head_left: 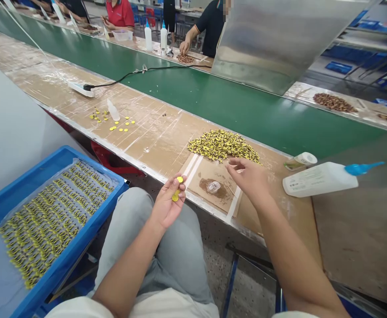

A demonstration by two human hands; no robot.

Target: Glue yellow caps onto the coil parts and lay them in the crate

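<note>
Yellow discs are held in the fingers of my left hand, which is above my lap at the table's front edge. My right hand hovers at the near side of a pile of small yellow and dark pieces. Its fingers are curled, and whether anything sits between the fingertips is too small to tell. Between the two hands, a small clear cup stands on a wet brown patch of a cardboard sheet. A thin stick lies beside the cup.
A blue tray with rows of yellow pieces is at my left. On the table lie scattered yellow discs, a small bottle and a large white bottle. Behind runs a green belt; people sit across it.
</note>
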